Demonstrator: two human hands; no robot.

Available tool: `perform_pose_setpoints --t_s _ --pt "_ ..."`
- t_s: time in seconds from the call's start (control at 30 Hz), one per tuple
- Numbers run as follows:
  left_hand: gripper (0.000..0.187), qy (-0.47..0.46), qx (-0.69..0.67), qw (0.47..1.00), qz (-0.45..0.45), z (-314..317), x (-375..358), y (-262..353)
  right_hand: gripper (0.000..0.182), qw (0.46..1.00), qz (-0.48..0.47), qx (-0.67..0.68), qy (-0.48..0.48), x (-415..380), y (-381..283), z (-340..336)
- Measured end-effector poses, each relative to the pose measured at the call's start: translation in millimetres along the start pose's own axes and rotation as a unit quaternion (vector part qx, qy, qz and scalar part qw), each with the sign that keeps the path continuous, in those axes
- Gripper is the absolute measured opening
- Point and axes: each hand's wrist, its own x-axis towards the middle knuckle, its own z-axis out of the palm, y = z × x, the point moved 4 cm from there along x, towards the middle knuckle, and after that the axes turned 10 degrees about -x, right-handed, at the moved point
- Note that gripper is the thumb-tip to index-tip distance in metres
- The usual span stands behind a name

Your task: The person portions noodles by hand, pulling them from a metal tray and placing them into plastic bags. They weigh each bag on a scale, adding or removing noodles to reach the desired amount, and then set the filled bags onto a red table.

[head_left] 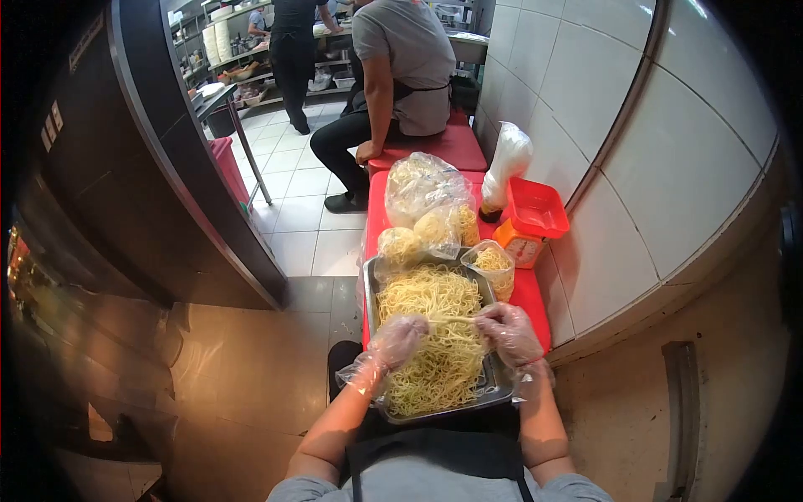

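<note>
Yellow noodles [435,368] lie heaped in a metal tray [500,393] close in front of my body. My left hand [400,339], in a clear plastic glove, is closed on one end of a thin bundle of noodles. The bundle stretches sideways above the heap to my right hand [507,333], also gloved and closed on its other end. Just beyond the tray's far edge, a clear plastic container [493,266] holds more noodles. Bagged noodle portions [400,244] rest at the tray's far left, beside a large clear plastic bag [427,188] of noodles.
Under the tray is a red bench [529,305]. An orange scale [520,247] carries a red basin [537,209] by the tiled wall, near a roll of plastic bags [510,159]. A person [406,71] sits farther along; another stands behind. A dark partition [196,159] rises at left.
</note>
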Motion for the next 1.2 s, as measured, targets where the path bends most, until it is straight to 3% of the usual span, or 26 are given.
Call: perform_pose_setpoints --t_s 0.2,0.23,0.33,0.43,0.53,0.57,0.67,0.73,0.77,0.87,0.9,0.97,1.0,1.03,1.13,1.2 --pt "0.019 0.086 0.120 0.987 -0.060 -20 -12 -20 0.006 0.991 -0.055 0.109 0.052 -15 -27 -44" --pt "0.020 0.044 0.076 0.991 -0.103 -20 -12 -15 0.007 0.984 -0.053 0.170 0.014 -21 -33 -46" --pt "0.030 0.027 0.195 0.973 -0.123 -8 -9 -9 0.009 0.983 -0.097 0.155 -0.008 -23 -43 -33" --pt "0.040 0.145 0.219 0.963 0.067 -3 -7 38 0.010 0.997 -0.028 0.039 -0.068 -17 -39 -15" --pt "0.042 -0.012 0.073 0.967 0.244 11 6 56 0.012 0.991 0.009 -0.006 -0.132 -14 -43 0" --pt "0.035 -0.041 0.039 0.979 0.196 19 4 56 0.012 0.988 0.012 0.006 -0.153 -14 -51 2" --pt "0.033 -0.265 0.007 0.962 0.057 18 11 75 0.013 0.989 -0.018 0.047 -0.142 -11 -64 -2" --pt "0.031 -0.249 -0.055 0.962 0.096 13 8 77 0.014 0.989 -0.070 0.095 -0.088 0 -61 -8" --pt "0.031 -0.239 -0.087 0.961 0.113 13 4 77 0.016 0.977 -0.095 0.120 -0.147 4 -72 -5" --pt "0.034 -0.133 -0.196 0.972 0.008 20 -5 55 0.021 0.990 -0.105 0.002 -0.096 30 -62 12" --pt "0.035 -0.095 -0.229 0.968 -0.033 22 -7 45 0.027 0.979 -0.158 -0.124 -0.031 44 -37 11" --pt "0.037 -0.019 -0.293 0.949 -0.112 26 -9 22 0.031 0.974 -0.089 -0.198 -0.062 42 -12 9" --pt "0.036 -0.017 -0.269 0.957 -0.107 27 -10 8 0.033 0.968 -0.053 -0.235 -0.074 36 -13 12" --pt "0.035 -0.017 -0.245 0.964 -0.103 28 -12 -8 0.034 0.968 -0.004 -0.235 -0.084 26 -11 16" --pt "0.029 -0.043 -0.237 0.961 -0.139 28 -18 7 0.034 0.974 -0.005 -0.189 -0.125 13 19 38" --pt "0.027 -0.066 -0.226 0.962 -0.141 29 -14 14 0.030 0.992 0.045 -0.007 -0.120 10 30 40"
